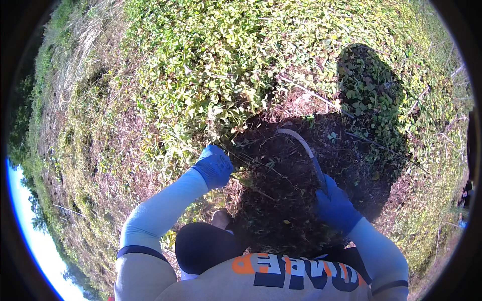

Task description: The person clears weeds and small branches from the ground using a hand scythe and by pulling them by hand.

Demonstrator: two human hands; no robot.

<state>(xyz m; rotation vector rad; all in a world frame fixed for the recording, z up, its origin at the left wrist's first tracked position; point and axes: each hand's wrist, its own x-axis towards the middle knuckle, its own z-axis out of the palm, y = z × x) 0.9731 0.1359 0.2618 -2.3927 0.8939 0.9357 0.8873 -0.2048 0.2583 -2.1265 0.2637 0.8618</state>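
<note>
A curved metal sickle (303, 145) is held in my right hand (335, 205), which wears a blue glove. Its blade arcs up and to the left over shaded, dark ground with dry plant litter. My left hand (214, 166), also in a blue glove, is closed at the lower edge of the leafy green plants (211, 101). Thin vines and stems (260, 161) run from beside it towards the right. The fingers of the left hand are mostly hidden, so what they grip is only partly seen; it looks like plant stems.
Low leafy growth spreads ahead and to the right. A long dry stick (308, 92) lies across it, and another (388, 148) lies in the shade at right. Dry cut grass (83, 49) covers the left side. A shoe tip (221, 219) shows below my left hand.
</note>
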